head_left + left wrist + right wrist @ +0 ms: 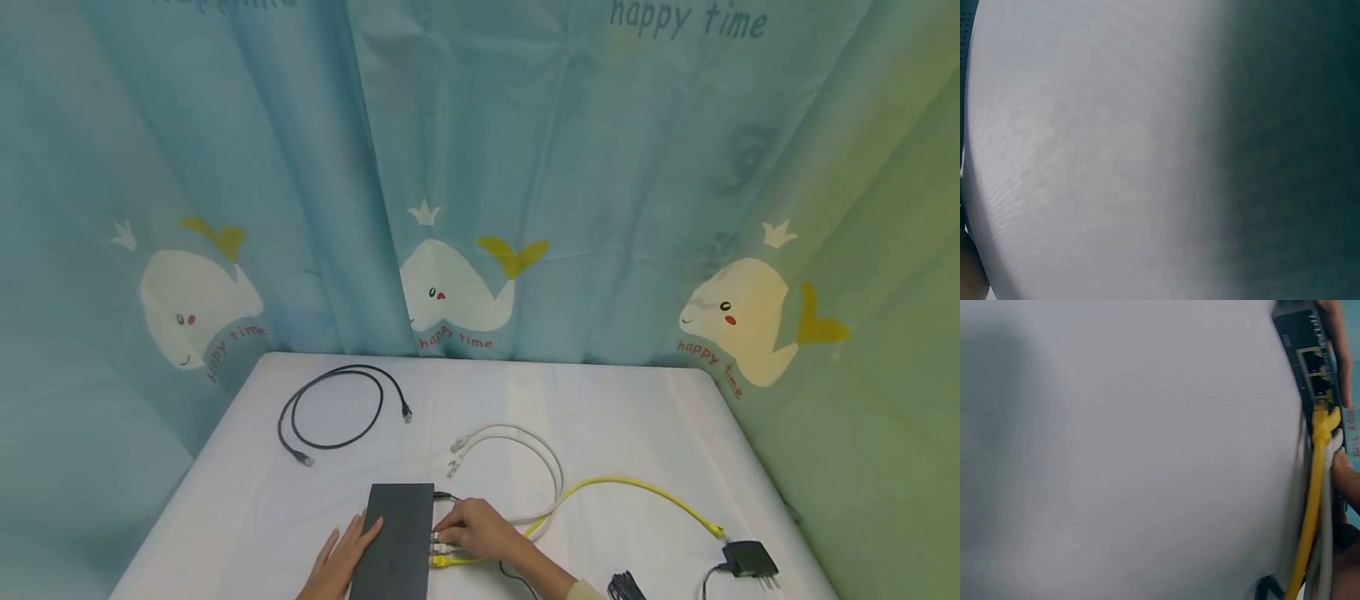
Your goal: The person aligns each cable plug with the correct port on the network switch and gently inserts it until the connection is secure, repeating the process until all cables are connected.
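Note:
A flat black network switch [396, 542] lies at the table's near edge, its ports facing right. My left hand [339, 558] rests on its left side, fingers extended. At the port side, my right hand [480, 529] pinches the plug of a white network cable; the fingers partly hide it. Beside it sit another white plug [444, 548] and the yellow cable's plug [441, 562], both at the ports. The right wrist view shows the yellow plug [1321, 425] in a port and my thumb [1346, 478] against a white plug. The left wrist view shows mostly tablecloth.
Two free white cable ends [454, 457] lie mid-table. A coiled black network cable [337, 408] lies back left. The yellow cable [637, 481] arcs right towards a black power adapter [750, 558]. A bundled black cord [625, 586] lies at the front. A curtain [600, 167] hangs behind.

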### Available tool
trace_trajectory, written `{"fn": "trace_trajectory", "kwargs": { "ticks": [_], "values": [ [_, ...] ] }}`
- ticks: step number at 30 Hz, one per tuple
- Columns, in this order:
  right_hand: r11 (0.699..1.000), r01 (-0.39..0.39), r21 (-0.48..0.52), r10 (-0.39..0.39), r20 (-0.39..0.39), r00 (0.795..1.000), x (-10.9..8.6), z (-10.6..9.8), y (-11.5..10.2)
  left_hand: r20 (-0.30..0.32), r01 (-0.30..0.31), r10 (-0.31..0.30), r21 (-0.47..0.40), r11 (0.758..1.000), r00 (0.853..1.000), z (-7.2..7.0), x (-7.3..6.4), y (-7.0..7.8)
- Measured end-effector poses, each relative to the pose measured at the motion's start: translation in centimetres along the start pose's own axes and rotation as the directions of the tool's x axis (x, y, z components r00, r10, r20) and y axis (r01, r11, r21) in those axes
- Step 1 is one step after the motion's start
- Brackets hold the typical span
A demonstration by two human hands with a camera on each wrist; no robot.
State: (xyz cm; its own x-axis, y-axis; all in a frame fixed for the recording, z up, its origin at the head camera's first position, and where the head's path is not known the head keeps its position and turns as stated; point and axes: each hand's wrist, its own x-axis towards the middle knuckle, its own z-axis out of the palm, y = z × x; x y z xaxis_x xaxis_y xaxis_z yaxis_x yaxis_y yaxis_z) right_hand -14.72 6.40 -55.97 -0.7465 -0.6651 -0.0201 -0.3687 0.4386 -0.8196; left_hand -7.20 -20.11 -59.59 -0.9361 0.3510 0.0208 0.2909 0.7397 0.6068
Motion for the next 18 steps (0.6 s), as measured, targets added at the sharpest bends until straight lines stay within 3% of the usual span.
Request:
{"fn": "trace_trajectory", "kwargs": {
  "ticks": [9,18],
  "values": [
    [0.997,-0.018,-0.077,0.018,-0.001,1.000,-0.11,0.37,-0.29,-0.072,-0.088,0.091,0.038,0.995,0.993,-0.07,-0.07,-0.35],
    [0.995,-0.031,-0.093,0.036,0.044,0.998,-0.18,0.18,-0.47,0.005,0.005,-0.005,0.004,1.000,1.000,0.06,0.04,-0.21]
  ]
}}
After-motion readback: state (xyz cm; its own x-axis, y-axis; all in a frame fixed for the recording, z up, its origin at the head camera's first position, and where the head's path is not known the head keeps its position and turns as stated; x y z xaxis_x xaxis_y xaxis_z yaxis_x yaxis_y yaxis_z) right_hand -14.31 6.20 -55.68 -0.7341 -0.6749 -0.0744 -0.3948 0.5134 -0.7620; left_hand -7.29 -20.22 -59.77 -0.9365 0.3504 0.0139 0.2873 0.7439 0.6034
